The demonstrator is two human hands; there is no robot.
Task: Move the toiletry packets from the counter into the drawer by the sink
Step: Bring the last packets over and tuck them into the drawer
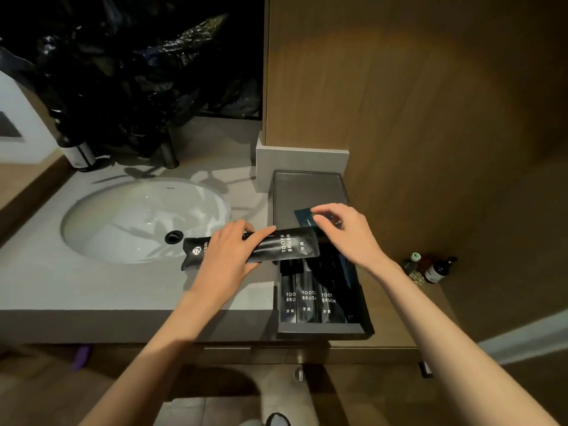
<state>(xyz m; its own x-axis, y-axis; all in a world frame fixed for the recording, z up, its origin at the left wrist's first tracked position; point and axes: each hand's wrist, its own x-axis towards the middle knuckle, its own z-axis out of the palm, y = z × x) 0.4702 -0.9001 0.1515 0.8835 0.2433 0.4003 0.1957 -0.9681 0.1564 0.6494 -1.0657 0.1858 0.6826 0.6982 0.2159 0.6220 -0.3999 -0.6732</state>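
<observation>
Toothbrush packet, long, black and glossy with white "TOOTH BRUSH" lettering (289, 245), lies crosswise over the counter edge. Its 3 o'clock end reaches above the far end of the open drawer and its 9 o'clock end points at the sink. The left hand (229, 256) grips it round the middle, fingers together across the top and thumb on the near side.

The right hand (344, 233) sits at 2 o'clock from the left hand. Its fingers are bent downward, with thumb and forefinger pinching a small dark blue flat packet (304, 219). That packet is at the near end of a dark grey rectangular tray (307, 189); whether it rests on the tray or is lifted off it cannot be told.

At 6 o'clock from the tray, the dark grey drawer (322, 329) stands pulled out. It holds three black toothbrush packets side by side (307, 302), lettering up, with darker packets beside them at 3 o'clock.

The white oval sink basin (138, 222) is set in the pale grey counter (92, 287) at 9 o'clock from the tray. A crumpled black plastic bag (123, 72) sits at 12 o'clock from the basin. Small dark bottles (436, 269) stand on a wooden ledge at 3 o'clock from the drawer.
</observation>
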